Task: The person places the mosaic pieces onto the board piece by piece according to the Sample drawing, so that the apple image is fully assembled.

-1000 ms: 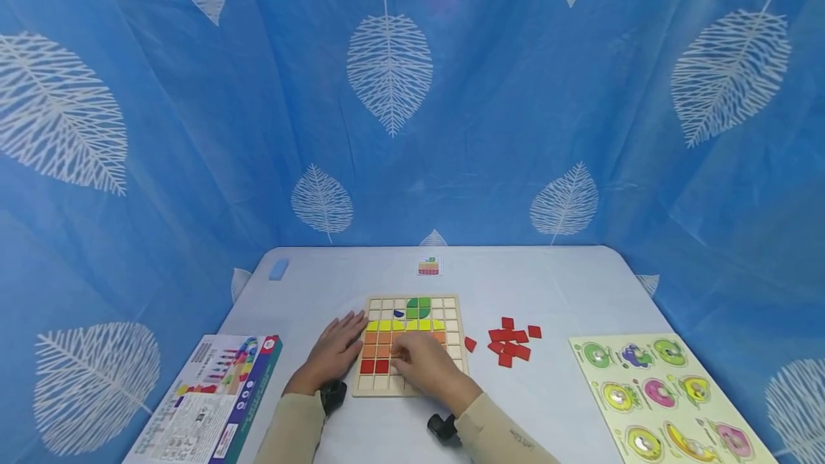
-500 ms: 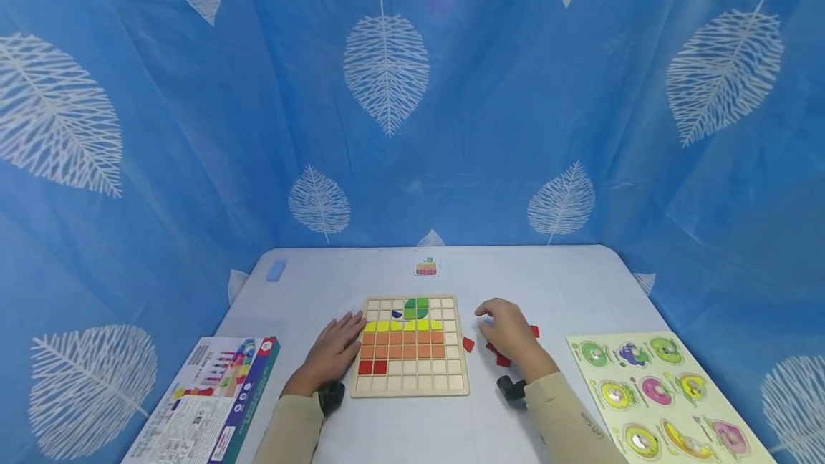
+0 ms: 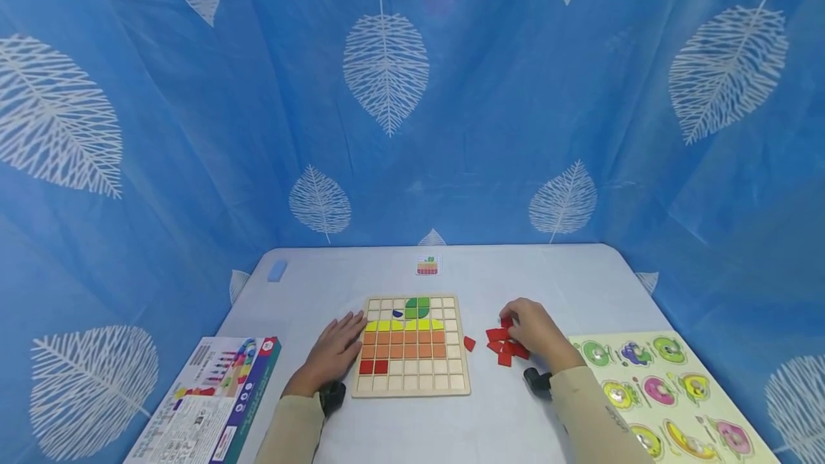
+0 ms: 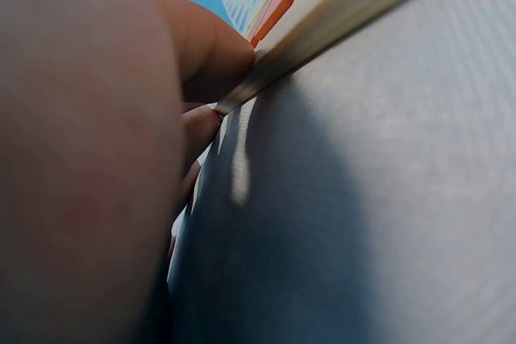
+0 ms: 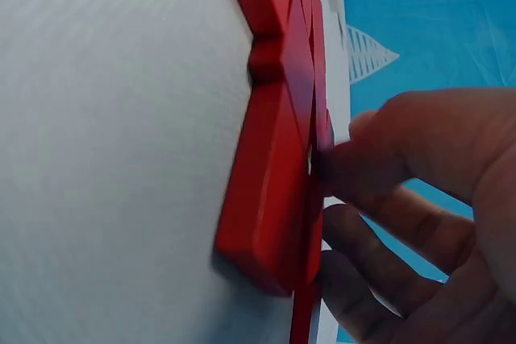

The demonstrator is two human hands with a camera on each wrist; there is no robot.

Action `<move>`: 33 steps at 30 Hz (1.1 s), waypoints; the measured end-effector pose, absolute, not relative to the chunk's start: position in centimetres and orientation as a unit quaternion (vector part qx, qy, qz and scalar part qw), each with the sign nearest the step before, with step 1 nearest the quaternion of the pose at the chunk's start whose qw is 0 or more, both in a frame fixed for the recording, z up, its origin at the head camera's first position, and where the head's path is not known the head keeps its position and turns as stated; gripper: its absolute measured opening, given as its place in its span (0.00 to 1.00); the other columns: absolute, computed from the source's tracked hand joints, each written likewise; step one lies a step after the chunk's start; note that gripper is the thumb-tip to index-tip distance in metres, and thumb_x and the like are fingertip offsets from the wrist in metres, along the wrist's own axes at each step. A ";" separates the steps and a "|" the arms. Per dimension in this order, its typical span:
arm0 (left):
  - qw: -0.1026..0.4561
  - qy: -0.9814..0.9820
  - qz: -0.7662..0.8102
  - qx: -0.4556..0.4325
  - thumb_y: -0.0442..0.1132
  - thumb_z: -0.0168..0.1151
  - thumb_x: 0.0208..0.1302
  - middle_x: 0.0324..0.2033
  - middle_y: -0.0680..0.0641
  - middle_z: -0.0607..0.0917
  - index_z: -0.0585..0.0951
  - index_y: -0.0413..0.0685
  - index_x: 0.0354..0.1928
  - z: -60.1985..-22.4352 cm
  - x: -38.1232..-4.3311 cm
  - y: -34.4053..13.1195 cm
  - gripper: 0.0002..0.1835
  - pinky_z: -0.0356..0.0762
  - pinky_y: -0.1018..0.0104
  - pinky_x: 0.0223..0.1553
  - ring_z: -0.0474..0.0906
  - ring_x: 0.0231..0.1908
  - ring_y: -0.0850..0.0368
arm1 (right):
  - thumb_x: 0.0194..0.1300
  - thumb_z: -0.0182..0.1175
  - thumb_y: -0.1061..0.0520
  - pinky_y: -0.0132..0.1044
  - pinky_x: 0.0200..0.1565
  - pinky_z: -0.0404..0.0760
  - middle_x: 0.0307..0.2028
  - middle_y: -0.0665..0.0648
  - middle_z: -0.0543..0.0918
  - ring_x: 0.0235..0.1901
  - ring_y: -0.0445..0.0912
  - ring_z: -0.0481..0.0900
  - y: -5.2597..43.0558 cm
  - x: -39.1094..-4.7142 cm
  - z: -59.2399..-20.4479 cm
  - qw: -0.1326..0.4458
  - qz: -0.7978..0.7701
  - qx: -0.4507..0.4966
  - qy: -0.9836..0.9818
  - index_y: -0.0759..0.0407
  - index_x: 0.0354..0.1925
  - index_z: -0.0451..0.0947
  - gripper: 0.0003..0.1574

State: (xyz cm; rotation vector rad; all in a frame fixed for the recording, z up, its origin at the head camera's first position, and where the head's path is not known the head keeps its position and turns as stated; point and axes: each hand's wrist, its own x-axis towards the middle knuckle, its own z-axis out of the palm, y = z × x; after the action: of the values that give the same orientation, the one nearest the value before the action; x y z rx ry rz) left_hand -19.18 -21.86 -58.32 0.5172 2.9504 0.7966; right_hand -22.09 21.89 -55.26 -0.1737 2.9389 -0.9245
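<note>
A wooden grid board lies at the table's middle, bearing green pieces, a small dark blue piece, a yellow row, two orange rows and two red tiles at lower left. My left hand rests beside it, fingers extended, fingertips against the left edge; the left wrist view shows them at the board's side. At the right, my right hand reaches over a pile of loose red tiles. In the right wrist view its thumb touches the red tiles, the other fingers loosely bent behind them.
One lone red tile lies between board and pile. A small picture card sits at the back, a light blue block at the back left. A printed box stands front left, a fruit puzzle board front right.
My right hand has left the grid board and moved right to the pile of red tiles, its fingers coming down among them. The left hand has stayed at the board's edge.
</note>
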 end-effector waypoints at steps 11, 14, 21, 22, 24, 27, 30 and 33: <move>0.015 0.949 0.263 0.172 0.42 0.56 0.81 0.78 0.43 0.66 0.70 0.42 0.78 -58.3 -18.9 -21.8 0.28 0.45 0.42 0.78 0.53 0.79 0.41 | 0.59 0.75 0.70 0.52 0.54 0.86 0.42 0.55 0.84 0.46 0.53 0.82 21.7 -22.1 -55.7 0.012 -0.287 -0.058 0.956 0.59 0.47 0.88 0.17; 0.016 0.950 0.262 0.172 0.42 0.56 0.81 0.78 0.43 0.66 0.70 0.42 0.78 -58.2 -18.9 -21.7 0.28 0.44 0.41 0.78 0.53 0.79 0.42 | 0.59 0.75 0.69 0.52 0.54 0.86 0.41 0.55 0.85 0.46 0.53 0.83 21.6 -22.1 -55.8 0.004 -0.279 -0.060 0.958 0.60 0.46 0.88 0.17; 0.011 0.952 0.255 0.168 0.44 0.56 0.81 0.78 0.44 0.65 0.70 0.44 0.78 -58.5 -19.3 -21.8 0.29 0.44 0.42 0.78 0.52 0.79 0.43 | 0.58 0.77 0.65 0.48 0.49 0.88 0.39 0.55 0.85 0.40 0.50 0.82 21.4 -22.2 -55.6 -0.006 -0.276 -0.051 0.960 0.61 0.47 0.87 0.17; 0.011 0.953 0.252 0.169 0.44 0.55 0.81 0.78 0.44 0.65 0.69 0.44 0.78 -58.6 -19.3 -21.8 0.29 0.44 0.42 0.78 0.51 0.79 0.43 | 0.58 0.78 0.65 0.47 0.49 0.88 0.40 0.56 0.85 0.41 0.50 0.82 21.3 -22.2 -55.5 -0.008 -0.279 -0.049 0.959 0.61 0.48 0.87 0.18; 0.009 0.953 0.252 0.171 0.44 0.56 0.81 0.78 0.44 0.65 0.69 0.44 0.78 -58.7 -19.3 -21.8 0.29 0.44 0.42 0.78 0.51 0.79 0.43 | 0.57 0.78 0.64 0.47 0.49 0.88 0.40 0.55 0.85 0.41 0.50 0.82 21.1 -22.0 -55.4 -0.011 -0.286 -0.047 0.957 0.61 0.49 0.87 0.20; 0.008 0.951 0.256 0.173 0.44 0.56 0.81 0.78 0.44 0.65 0.70 0.44 0.78 -58.7 -19.3 -21.9 0.28 0.44 0.42 0.78 0.52 0.79 0.43 | 0.57 0.78 0.64 0.48 0.50 0.88 0.41 0.56 0.85 0.42 0.50 0.82 20.4 -21.7 -55.1 -0.018 -0.303 -0.049 0.952 0.62 0.49 0.87 0.20; 0.006 0.950 0.259 0.173 0.43 0.56 0.81 0.78 0.43 0.66 0.70 0.44 0.78 -58.7 -19.3 -21.9 0.28 0.44 0.42 0.78 0.52 0.79 0.42 | 0.58 0.78 0.63 0.49 0.51 0.87 0.41 0.55 0.85 0.41 0.49 0.81 19.0 -21.3 -54.8 -0.023 -0.312 -0.059 0.948 0.61 0.48 0.87 0.19; 0.006 0.950 0.261 0.172 0.43 0.56 0.81 0.78 0.43 0.66 0.70 0.44 0.78 -58.6 -19.2 -21.9 0.28 0.45 0.42 0.78 0.53 0.79 0.42 | 0.58 0.78 0.62 0.47 0.50 0.87 0.40 0.51 0.84 0.40 0.46 0.80 17.1 -20.8 -54.6 -0.018 -0.314 -0.081 0.946 0.59 0.47 0.87 0.17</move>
State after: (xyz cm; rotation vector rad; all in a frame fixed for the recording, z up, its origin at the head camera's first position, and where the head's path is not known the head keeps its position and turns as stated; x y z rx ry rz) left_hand -19.21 -21.92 -58.58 0.5388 2.9730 0.8162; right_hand -20.77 17.08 -54.56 -0.2589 3.0052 -0.9980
